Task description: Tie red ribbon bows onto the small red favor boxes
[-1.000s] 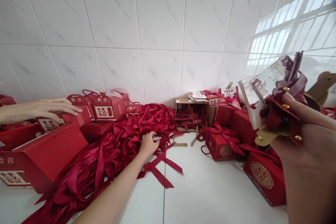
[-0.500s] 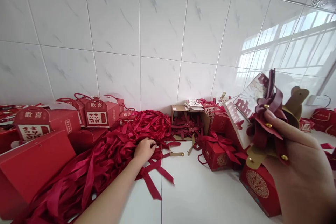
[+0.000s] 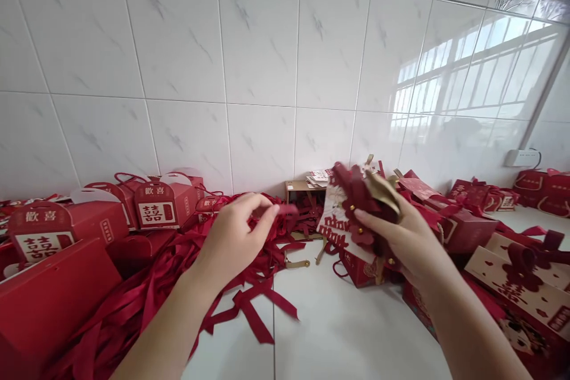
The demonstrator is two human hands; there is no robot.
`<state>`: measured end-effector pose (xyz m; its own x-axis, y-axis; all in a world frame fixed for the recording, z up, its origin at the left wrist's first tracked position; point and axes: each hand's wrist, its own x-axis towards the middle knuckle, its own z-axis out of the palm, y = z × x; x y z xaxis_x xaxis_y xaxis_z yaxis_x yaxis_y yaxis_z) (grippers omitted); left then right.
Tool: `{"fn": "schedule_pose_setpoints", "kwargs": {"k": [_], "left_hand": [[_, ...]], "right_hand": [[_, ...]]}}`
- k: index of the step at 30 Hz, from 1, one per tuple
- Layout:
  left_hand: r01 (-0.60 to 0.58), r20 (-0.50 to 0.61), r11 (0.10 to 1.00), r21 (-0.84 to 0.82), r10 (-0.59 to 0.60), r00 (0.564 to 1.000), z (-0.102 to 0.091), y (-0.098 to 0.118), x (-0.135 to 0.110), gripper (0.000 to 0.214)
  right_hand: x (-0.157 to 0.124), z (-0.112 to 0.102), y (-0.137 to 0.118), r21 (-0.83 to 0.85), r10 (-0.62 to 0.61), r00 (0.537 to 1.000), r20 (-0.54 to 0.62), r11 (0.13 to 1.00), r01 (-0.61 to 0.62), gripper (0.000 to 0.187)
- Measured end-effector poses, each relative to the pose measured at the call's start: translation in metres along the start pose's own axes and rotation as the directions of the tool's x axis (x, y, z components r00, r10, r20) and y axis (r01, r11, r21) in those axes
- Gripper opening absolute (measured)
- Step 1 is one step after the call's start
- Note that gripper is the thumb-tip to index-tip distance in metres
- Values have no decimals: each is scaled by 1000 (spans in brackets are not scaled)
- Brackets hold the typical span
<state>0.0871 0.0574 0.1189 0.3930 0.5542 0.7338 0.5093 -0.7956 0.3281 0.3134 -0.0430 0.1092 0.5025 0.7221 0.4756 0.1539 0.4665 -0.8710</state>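
A: Readable writing?
B: "歡喜" above "囍", red cardboard handled box (image 3: 161,202).
A: Hands?
B: Left hand (image 3: 244,231) pinches a blurred red strip (image 3: 288,210); right hand (image 3: 401,231) clutches gold-studded burgundy straps (image 3: 361,228) above a smooth white surface (image 3: 329,332).
A: Room?
B: Grey-veined white wall tiles (image 3: 262,41).

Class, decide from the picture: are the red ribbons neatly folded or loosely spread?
Loosely spread: the red ribbons lie in a tangled heap, strands crossing, with flat ends trailing onto the white surface.
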Motion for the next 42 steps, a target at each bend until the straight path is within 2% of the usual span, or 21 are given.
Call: {"fn": "schedule_pose_setpoints", "kwargs": {"k": [1, 3, 5, 7, 9, 12, 14, 16, 20, 24, 26, 29, 31, 33, 34, 35, 36, 37, 38, 40, 42], "left_hand": [[-65, -170, 998, 8, 65, 983, -4, 12, -3, 16], [-203, -419, 976, 81, 219, 881, -7, 28, -10, 2], [-325, -470, 932, 158, 361, 806, -2, 37, -15, 7], [-433, -376, 886, 168, 463, 802, 5, 40, -18, 10], [-515, -220, 847, 130, 531, 818, 13, 41, -21, 10], [-550, -31, 834, 40, 551, 834, 23, 40, -24, 15], [-513, 30, 858, -21, 514, 857, 25, 40, -25, 17], [-479, 73, 875, -73, 483, 872, 23, 40, -25, 17], [-451, 133, 881, -140, 468, 873, 16, 39, -23, 12], [-401, 203, 901, -168, 429, 880, 14, 38, -23, 13], [-383, 225, 909, -161, 412, 883, 14, 39, -24, 14], [-348, 242, 924, -157, 377, 894, 16, 37, -25, 9], [-320, 172, 923, -215, 359, 917, 20, 30, -22, 10], [-258, 2, 910, -326, 274, 962, 29, 14, -16, 21], [-199, -78, 901, -385, 183, 980, 36, 2, -12, 21], [-101, -110, 899, -426, 60, 992, 44, -12, -9, 17], [34, -81, 903, -428, -75, 994, 53, -28, -6, 16], [208, 30, 898, -389, -214, 976, 62, -45, -5, 20], [373, 166, 879, -296, -337, 927, 71, -61, -6, 23], [476, 321, 857, -198, -402, 857, 86, -88, -11, 21], [489, 467, 859, -151, -374, 801, 95, -106, -19, 19]], "right_hand": [[1, 2, 3, -28, 58, 997, 55, 998, -57, 54], [0, 9, 7, -47, 167, 972, 162, 986, -162, 54], [-4, 18, 12, -18, 239, 939, 247, 970, -242, 50], [-9, 28, 17, 54, 285, 905, 315, 947, -317, 44], [-14, 36, 21, 133, 309, 866, 394, 913, -387, 33], [-19, 41, 25, 194, 340, 780, 525, 845, -499, 17], [-20, 41, 24, 223, 345, 754, 560, 813, -537, 16], [-21, 40, 20, 267, 340, 762, 552, 793, -547, 18], [-22, 39, 15, 340, 350, 785, 511, 757, -559, 21], [-23, 40, 17, 369, 381, 756, 532, 699, -612, 13], [-23, 41, 18, 348, 365, 757, 542, 722, -598, 18], [-22, 44, 20, 306, 352, 784, 511, 778, -549, 22], [-19, 44, 22, 313, 358, 824, 440, 799, -514, 24], [-14, 41, 26, 333, 355, 880, 317, 827, -453, 26], [-11, 39, 27, 343, 351, 903, 247, 840, -420, 28], [-7, 37, 29, 356, 346, 921, 180, 850, -389, 30], [-4, 34, 30, 368, 343, 931, 122, 856, -363, 31], [-1, 31, 30, 382, 338, 938, 76, 859, -340, 32], [1, 29, 30, 399, 329, 944, 37, 861, -316, 33], [4, 25, 30, 431, 306, 952, -12, 860, -272, 36], [4, 23, 28, 444, 290, 956, -29, 861, -248, 37]]}}
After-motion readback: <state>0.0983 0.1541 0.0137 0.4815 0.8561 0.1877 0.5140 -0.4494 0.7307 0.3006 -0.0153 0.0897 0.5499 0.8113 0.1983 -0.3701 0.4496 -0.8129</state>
